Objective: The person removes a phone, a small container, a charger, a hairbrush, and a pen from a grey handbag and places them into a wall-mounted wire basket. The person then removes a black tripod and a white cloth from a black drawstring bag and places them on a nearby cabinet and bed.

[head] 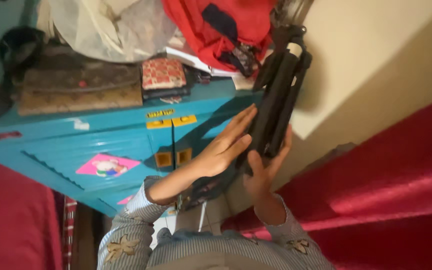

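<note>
The person is steadying a folded black tripod [278, 107] upright, the right hand [263, 172] gripping its lower legs from beneath while the left hand [224, 147], open and flat-fingered, is pressing its side just beside the blue cabinet [126, 135], likely needing a firmer two-handed hold before lifting.

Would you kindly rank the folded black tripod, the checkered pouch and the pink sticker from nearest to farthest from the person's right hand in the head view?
1. Folded black tripod: gripped by the right hand.
2. Checkered pouch: on the cabinet top, up-left.
3. Pink sticker: cabinet front, far left.
</note>
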